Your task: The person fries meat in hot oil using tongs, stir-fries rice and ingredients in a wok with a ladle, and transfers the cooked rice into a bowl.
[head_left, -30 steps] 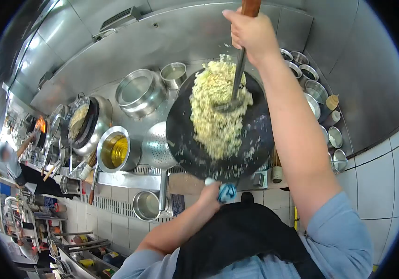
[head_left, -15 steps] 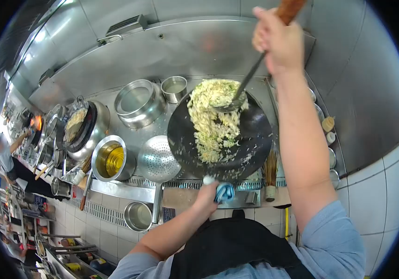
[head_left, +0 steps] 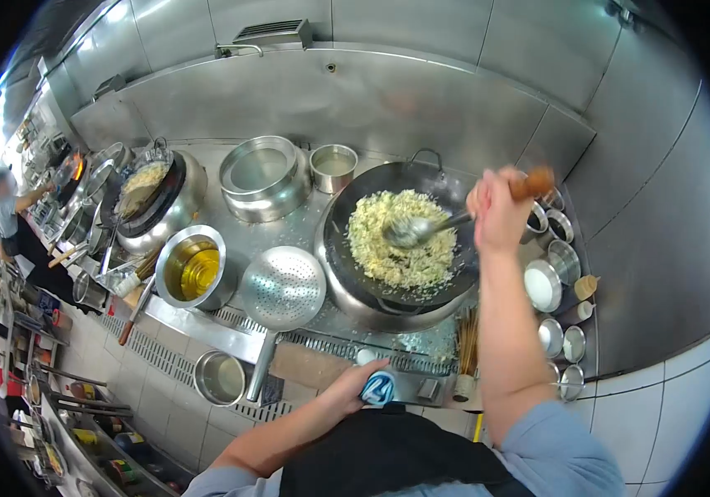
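Observation:
My right hand (head_left: 500, 207) grips the wooden-handled ladle (head_left: 409, 233), whose bowl presses into a bed of fried rice (head_left: 400, 267) with bits of egg and green. The rice is spread over the middle of a black wok (head_left: 380, 176), which sits on the round metal burner ring. Loose grains cling to its sides. My left hand (head_left: 347, 389) is closed around a folded blue-and-white cloth (head_left: 378, 388) at the stove's front edge, apart from the wok.
Left of the wok are a perforated strainer (head_left: 284, 286), a pot of yellow oil (head_left: 193, 269), a large steel pot (head_left: 262, 178) and a smaller one (head_left: 333, 168). A bamboo brush (head_left: 466, 356) and seasoning bowls (head_left: 543, 286) lie right. Another person (head_left: 9, 215) works far left.
The tilted wok has come down level onto the burner. My left hand has left its rim, keeping the cloth. The ladle has dropped and the rice has spread out.

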A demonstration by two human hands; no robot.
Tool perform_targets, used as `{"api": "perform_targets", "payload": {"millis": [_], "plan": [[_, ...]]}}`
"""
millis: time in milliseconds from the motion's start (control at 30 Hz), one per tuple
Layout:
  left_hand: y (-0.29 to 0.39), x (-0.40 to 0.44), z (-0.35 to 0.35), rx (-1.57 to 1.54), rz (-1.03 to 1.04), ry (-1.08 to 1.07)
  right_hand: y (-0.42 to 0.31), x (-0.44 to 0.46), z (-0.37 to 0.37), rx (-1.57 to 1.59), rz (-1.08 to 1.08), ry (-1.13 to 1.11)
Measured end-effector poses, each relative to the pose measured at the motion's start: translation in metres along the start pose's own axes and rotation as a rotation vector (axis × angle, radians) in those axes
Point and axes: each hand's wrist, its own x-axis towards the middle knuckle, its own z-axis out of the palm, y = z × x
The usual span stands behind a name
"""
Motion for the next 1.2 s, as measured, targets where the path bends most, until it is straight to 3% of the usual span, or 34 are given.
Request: {"api": "perform_targets", "payload": {"millis": [33, 100, 200, 267, 333, 367, 400, 467, 500, 567, 667, 700, 733, 800, 833, 933, 967, 1033, 1133, 1200], "plan": [[0.006, -0.003, 0.003, -0.001, 0.002, -0.018, 0.019, -0.009, -0.004, -0.04, -0.112, 0.064], [0.011, -0.025, 0.009, 0.065, 0.098, 0.033, 0.069, -0.014, -0.021, -0.094, 0.01, 0.043], [0.021, -0.043, 0.016, 0.064, 0.235, 0.093, 0.034, 0.032, 0.007, -0.249, 0.215, -0.068], [0.019, -0.034, -0.003, 0.071, 0.252, 0.079, 0.02, 0.032, 0.016, -0.237, 0.211, -0.097], [0.018, -0.032, -0.005, 0.04, 0.282, 0.046, 0.041, 0.019, 0.008, 0.047, -0.055, 0.039], [0.013, -0.033, -0.003, 0.039, 0.275, 0.047, 0.069, 0.013, 0.005, -0.113, -0.089, 0.152], [0.013, -0.033, 0.001, 0.046, 0.24, 0.044, 0.09, 0.014, -0.002, -0.027, 0.053, 0.109], [0.02, -0.037, 0.009, 0.055, 0.216, 0.045, 0.056, 0.041, 0.017, -0.203, 0.295, -0.089], [0.018, -0.044, 0.013, 0.063, 0.23, 0.042, 0.041, 0.038, 0.024, -0.203, 0.305, -0.08], [0.019, -0.05, 0.018, 0.089, 0.232, 0.042, 0.022, 0.035, 0.036, -0.113, 0.166, -0.15], [0.01, -0.038, 0.008, 0.089, 0.249, 0.006, 0.079, 0.007, 0.029, -0.034, 0.011, -0.046], [0.011, -0.04, 0.01, 0.098, 0.248, 0.01, 0.085, 0.007, 0.033, -0.025, 0.116, 0.006], [0.013, -0.041, 0.013, 0.106, 0.253, 0.03, 0.069, 0.007, 0.039, -0.02, 0.115, 0.011], [0.013, -0.045, 0.012, 0.103, 0.243, 0.054, 0.021, 0.009, 0.045, -0.235, 0.262, -0.238], [0.015, -0.045, 0.009, 0.086, 0.253, 0.049, -0.01, -0.005, 0.051, -0.161, 0.292, -0.304], [0.013, -0.04, 0.004, 0.056, 0.246, 0.056, 0.005, -0.045, 0.042, -0.103, 0.244, -0.218], [0.012, -0.034, -0.002, 0.068, 0.217, 0.03, 0.046, -0.034, 0.02, -0.265, 0.139, -0.181], [0.016, -0.037, 0.008, 0.114, 0.202, 0.032, 0.049, 0.014, 0.007, -0.279, 0.178, -0.153], [0.024, -0.049, 0.022, 0.152, 0.277, 0.036, -0.019, 0.036, -0.006, -0.182, 0.236, -0.157], [0.019, -0.04, 0.009, 0.125, 0.296, 0.076, -0.056, 0.003, -0.018, -0.141, 0.115, -0.129]]}}
